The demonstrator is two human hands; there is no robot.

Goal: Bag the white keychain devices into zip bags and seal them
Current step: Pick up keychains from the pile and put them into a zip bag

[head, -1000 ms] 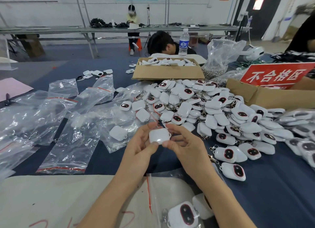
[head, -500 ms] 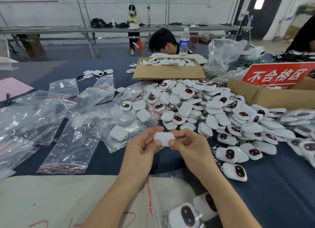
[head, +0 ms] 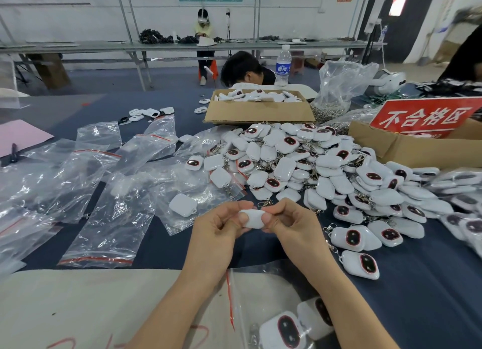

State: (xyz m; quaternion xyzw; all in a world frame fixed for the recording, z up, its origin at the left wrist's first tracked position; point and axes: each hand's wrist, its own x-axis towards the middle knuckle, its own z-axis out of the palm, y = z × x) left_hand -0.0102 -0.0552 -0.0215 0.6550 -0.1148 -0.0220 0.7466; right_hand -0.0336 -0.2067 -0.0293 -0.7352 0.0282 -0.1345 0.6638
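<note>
At frame centre, our left hand (head: 219, 226) and right hand (head: 289, 222) together pinch one white keychain device (head: 252, 219) above the bench (head: 430, 309).

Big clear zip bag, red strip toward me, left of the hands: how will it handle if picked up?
Probably floppy: the clear plastic zip bag with red seal stripe lies flat and wrinkled. Likely very light, thin see-through film. Glossy surface may slip when pinched.

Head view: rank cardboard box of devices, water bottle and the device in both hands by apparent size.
1. cardboard box
2. water bottle and held device look alike; the device is nearer, partly covered.
</note>
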